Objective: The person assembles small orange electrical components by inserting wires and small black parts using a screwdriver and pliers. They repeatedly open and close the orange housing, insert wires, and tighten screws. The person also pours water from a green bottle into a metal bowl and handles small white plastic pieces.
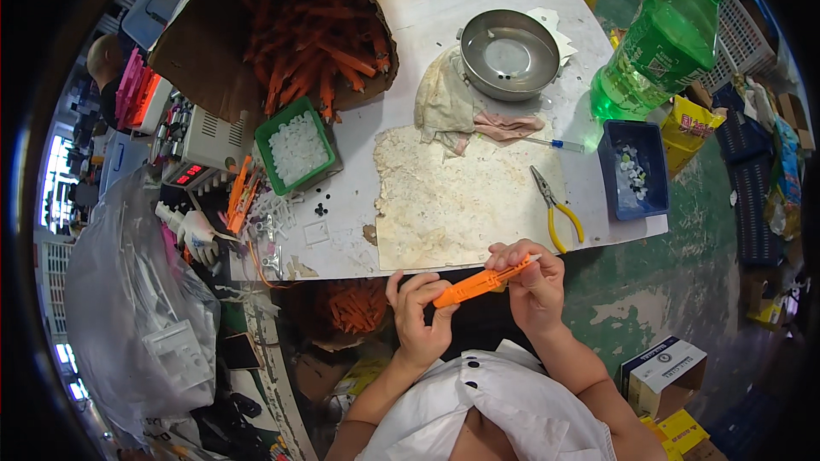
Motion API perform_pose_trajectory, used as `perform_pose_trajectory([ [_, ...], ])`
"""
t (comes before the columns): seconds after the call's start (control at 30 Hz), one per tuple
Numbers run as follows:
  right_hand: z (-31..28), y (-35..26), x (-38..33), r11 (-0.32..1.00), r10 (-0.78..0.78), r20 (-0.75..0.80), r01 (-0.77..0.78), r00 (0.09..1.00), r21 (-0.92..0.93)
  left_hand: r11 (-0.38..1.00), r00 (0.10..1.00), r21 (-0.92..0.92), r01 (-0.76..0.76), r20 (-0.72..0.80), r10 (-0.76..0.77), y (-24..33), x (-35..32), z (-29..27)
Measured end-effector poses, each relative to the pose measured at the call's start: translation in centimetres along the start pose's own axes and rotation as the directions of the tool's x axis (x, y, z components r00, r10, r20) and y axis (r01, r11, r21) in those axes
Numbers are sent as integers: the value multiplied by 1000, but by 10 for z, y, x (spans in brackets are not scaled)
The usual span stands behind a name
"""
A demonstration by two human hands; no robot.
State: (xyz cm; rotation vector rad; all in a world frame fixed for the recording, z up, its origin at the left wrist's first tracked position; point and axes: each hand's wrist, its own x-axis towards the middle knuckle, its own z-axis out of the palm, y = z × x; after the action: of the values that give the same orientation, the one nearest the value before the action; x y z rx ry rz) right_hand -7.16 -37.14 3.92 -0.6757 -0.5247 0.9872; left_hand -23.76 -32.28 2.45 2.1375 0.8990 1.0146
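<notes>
A long orange plastic piece with a slotted side [472,288] is held between my two hands, just off the table's near edge. My left hand [420,323] pinches its left end between thumb and fingers. Around the right end, the fingers of my right hand [538,288] are closed, and a small pale bit shows at the fingertips. Beyond my hands lies a worn cream board [461,205]. Long-nose pliers with yellow handles [553,212] rest at its right edge, apart from my right hand.
An open cardboard box [201,60] full of orange pieces stands at the back left, by a green bin [267,158] of small white parts. A metal bowl [504,55], rag [440,102], green bottle [658,55] and blue tray [613,192] occupy the right side.
</notes>
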Motion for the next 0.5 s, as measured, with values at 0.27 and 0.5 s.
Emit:
perform_pose_trajectory([
  [0.27,4,-13,7,997,-8,-32,6,999,-74,999,998,5,-50,25,50,6,-3,13],
  [0.5,5,-28,18,963,254,134,-238,958,-122,696,841,-576,430,536,-76,16,29,-2],
])
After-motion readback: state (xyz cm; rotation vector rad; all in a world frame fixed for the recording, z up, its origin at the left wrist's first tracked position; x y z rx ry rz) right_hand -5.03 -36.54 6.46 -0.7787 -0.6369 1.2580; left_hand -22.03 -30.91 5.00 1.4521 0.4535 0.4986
